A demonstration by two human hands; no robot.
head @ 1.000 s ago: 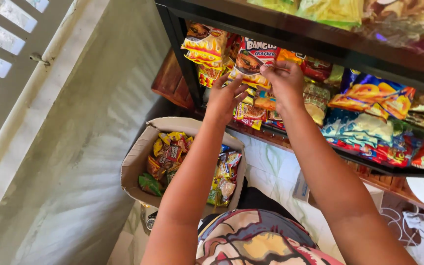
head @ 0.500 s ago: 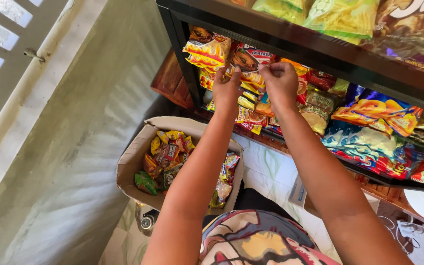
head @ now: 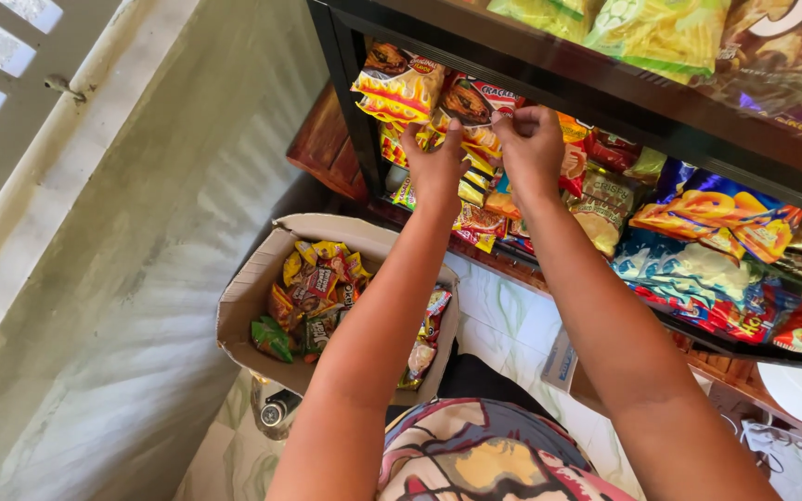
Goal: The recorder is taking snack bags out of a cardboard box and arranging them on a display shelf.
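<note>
Red-and-yellow snack packet, black shelf, brown cardboard box.

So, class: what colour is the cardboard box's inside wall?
Plain light brown, seen in the head view: the cardboard box.

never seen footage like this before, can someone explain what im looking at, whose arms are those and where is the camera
The camera sits on a person's head and looks down, so the two bare arms reaching forward are that person's own. There is no machine here. The left hand and right hand are both up at a black shelf crowded with colourful snack packets, and together they pinch a red and yellow snack packet near its top. Below, beside the left arm, an open cardboard box holds more small packets. A pale wall runs along the left, and the patterned cloth at the bottom is the person's clothing.
</note>
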